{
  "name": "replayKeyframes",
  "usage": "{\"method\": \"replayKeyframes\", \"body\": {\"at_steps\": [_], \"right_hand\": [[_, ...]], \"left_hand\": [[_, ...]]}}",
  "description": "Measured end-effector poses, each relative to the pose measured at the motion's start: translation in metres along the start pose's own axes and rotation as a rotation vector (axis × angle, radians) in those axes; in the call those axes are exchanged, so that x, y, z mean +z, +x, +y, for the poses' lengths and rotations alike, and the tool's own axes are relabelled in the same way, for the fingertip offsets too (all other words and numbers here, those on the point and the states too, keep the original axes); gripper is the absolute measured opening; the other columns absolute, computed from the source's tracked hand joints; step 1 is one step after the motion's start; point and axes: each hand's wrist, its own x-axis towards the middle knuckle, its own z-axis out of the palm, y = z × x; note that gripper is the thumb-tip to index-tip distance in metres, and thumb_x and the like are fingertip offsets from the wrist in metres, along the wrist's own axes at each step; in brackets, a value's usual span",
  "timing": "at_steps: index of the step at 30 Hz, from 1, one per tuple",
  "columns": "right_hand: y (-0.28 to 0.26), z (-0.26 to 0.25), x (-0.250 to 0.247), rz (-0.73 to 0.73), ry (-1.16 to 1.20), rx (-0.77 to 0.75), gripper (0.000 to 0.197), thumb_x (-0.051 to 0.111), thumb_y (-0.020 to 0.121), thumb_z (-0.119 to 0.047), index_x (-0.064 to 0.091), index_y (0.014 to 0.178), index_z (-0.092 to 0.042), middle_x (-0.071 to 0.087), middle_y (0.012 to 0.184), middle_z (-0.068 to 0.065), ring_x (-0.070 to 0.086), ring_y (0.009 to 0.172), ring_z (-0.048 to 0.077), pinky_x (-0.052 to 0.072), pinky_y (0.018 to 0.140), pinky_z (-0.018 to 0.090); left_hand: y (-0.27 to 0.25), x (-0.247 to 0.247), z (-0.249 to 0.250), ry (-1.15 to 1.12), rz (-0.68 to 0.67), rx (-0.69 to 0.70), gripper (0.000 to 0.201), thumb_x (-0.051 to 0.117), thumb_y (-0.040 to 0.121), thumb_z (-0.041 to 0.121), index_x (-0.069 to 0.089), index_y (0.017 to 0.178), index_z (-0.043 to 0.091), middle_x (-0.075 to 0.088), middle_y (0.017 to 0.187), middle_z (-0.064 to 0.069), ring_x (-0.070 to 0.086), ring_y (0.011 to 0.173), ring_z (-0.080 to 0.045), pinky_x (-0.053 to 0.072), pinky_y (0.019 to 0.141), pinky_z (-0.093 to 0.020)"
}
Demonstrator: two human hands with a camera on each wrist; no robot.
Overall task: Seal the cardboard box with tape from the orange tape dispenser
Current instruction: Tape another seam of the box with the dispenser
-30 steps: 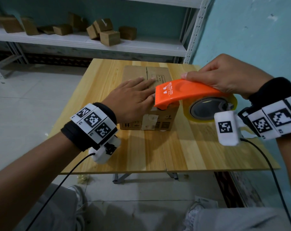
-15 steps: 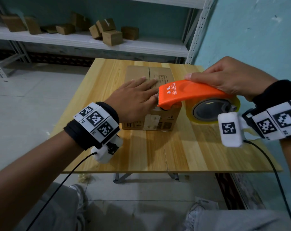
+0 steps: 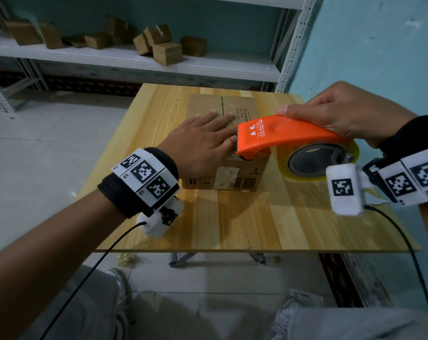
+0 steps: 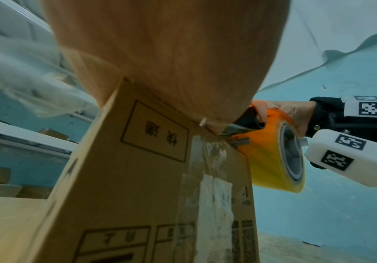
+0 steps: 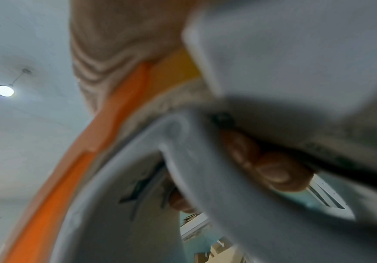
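Where the dispenser [image 3: 289, 136] meets the box [image 3: 229, 168], the contact is hard to read: from the head view its toothed front end sits at the near top edge, covering the corner, and the left wrist view shows that end touching the edge just beside the left hand [image 3: 203, 143]. That hand lies flat on the box top, fingers straight and spread, hiding much of the near part of the lid and the seam under it. Its wrist camera is mostly filled by the palm, so the fingers cannot be seen there. The right hand [image 3: 343, 119] grips the dispenser from above, fingers curled over the orange body, the yellowish tape roll [image 3: 316, 158] hanging below; fingertips [image 5: 280, 170] show inside the roll core in the blurred right wrist view, where little else is legible. Old clear tape and a torn label cover the box's near side. The box stands on a light wooden table [image 3: 269, 224], toward its far middle. Behind it a white metal shelf [image 3: 134, 62] carries small cardboard boxes [image 3: 166, 52] against a teal wall [image 3: 367, 45]; the floor is pale tile.
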Motion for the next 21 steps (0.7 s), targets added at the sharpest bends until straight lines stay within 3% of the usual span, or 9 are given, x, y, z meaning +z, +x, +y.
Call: {"method": "replayKeyframes", "body": {"at_steps": [2,4,6,11,16,21], "right_hand": [[0.000,0.000,0.000,0.001,0.004,0.002,0.063,0.059,0.077,-0.067,0.077,0.079,-0.007,0.063,0.050,0.000,0.054,0.039,0.006,0.040,0.057,0.025],[0.000,0.001,0.000,0.000,0.014,0.002,0.063,0.059,0.076,-0.067,0.077,0.080,-0.006,0.063,0.050,0.001,0.054,0.039,0.006,0.040,0.057,0.025],[-0.001,0.002,0.000,-0.002,0.019,0.005,0.062,0.059,0.078,-0.065,0.077,0.080,-0.006,0.063,0.050,0.002,0.054,0.039,0.005,0.040,0.057,0.025],[-0.002,0.006,-0.004,0.005,0.002,0.011,0.064,0.060,0.081,-0.064,0.073,0.069,-0.003,0.054,0.043,-0.002,0.050,0.037,0.006,0.039,0.058,0.027],[-0.002,0.009,-0.005,-0.003,-0.018,0.011,0.068,0.058,0.079,-0.066,0.072,0.071,0.000,0.054,0.044,0.001,0.050,0.037,0.007,0.039,0.057,0.027],[-0.005,0.012,-0.009,0.009,-0.003,0.027,0.076,0.059,0.073,-0.069,0.075,0.082,0.004,0.063,0.072,0.030,0.054,0.049,0.020,0.042,0.058,0.027]], "left_hand": [[0.003,0.004,-0.004,-0.072,0.003,0.025,0.064,0.009,0.097,0.045,0.006,0.153,0.016,0.004,0.161,-0.008,0.001,0.148,-0.025,0.007,0.120,-0.045],[0.005,0.007,-0.006,-0.084,-0.068,0.060,0.085,-0.021,0.078,0.063,-0.005,0.151,0.022,0.001,0.161,-0.006,-0.004,0.148,-0.025,0.009,0.119,-0.047],[0.010,0.013,-0.013,-0.087,-0.047,0.082,0.091,-0.029,0.071,0.065,-0.008,0.149,0.023,0.001,0.161,-0.005,-0.005,0.148,-0.025,0.010,0.119,-0.048],[0.017,0.023,-0.014,-0.183,-0.013,0.031,0.075,-0.017,0.083,0.059,0.000,0.152,0.037,0.004,0.161,0.004,-0.002,0.149,-0.018,0.011,0.118,-0.046],[0.019,0.026,-0.013,-0.223,0.008,0.000,0.071,-0.014,0.086,0.059,0.001,0.152,0.038,0.006,0.161,0.005,0.000,0.149,-0.017,0.012,0.118,-0.046],[0.014,0.020,-0.010,-0.232,0.032,-0.012,0.063,-0.008,0.091,0.055,-0.001,0.151,0.036,0.006,0.161,0.000,0.003,0.149,-0.021,0.014,0.118,-0.048]]}}
